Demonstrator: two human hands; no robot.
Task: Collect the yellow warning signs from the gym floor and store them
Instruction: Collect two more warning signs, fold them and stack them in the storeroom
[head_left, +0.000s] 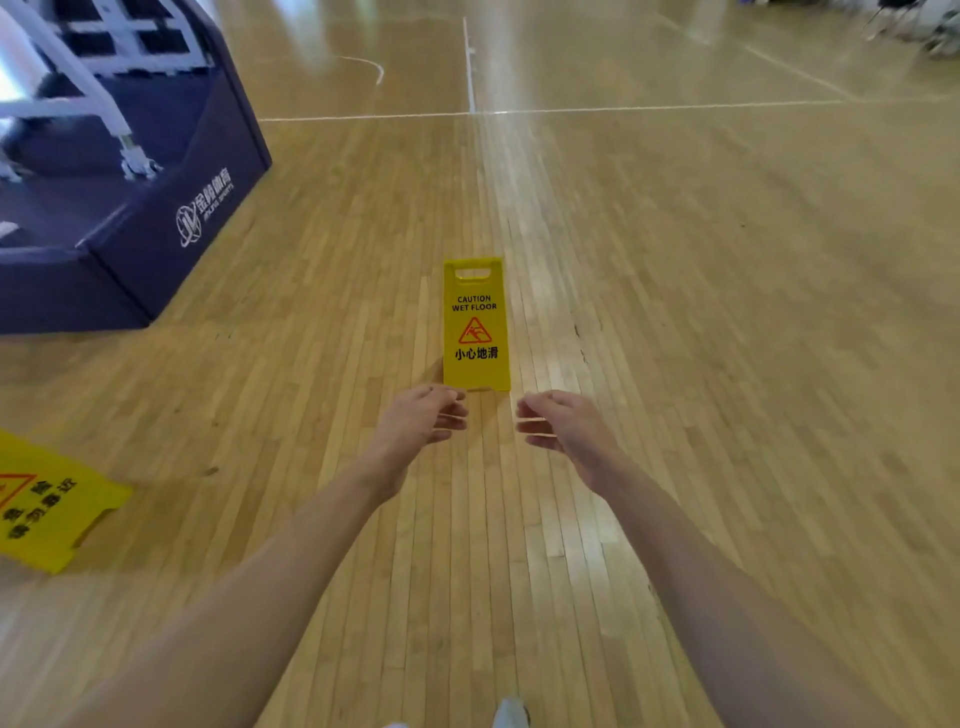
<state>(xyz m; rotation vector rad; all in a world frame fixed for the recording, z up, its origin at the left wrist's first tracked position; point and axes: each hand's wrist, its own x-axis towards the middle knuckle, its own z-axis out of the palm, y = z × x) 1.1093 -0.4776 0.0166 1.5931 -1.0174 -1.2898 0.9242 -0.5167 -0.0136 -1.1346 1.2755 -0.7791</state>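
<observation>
Nearest the camera, 2 bare forearms reached forward over the wooden gym floor (675, 364). The left hand (421, 421) and the right hand (563, 426) were both empty, fingers loosely curled and parted, palms turned toward each other, gripping nothing. Just beyond them stood 1 upright yellow warning sign (475, 325), reading "CAUTION WET FLOOR", its base close to the fingertips in the picture, though contact did not appear to have been made. A 2nd yellow sign (49, 506) lay flat on the boards at the lower left, well apart from the first.

By this showing the task looked barely begun: neither sign had been lifted or stored, and no storage place was in view.

The floor was pale strip hardwood, glossy, crossed by white court lines (470, 62) farther off. A dark blue padded base (171, 218) with a white frame stood at the left. Blurred objects sat at the far right.
</observation>
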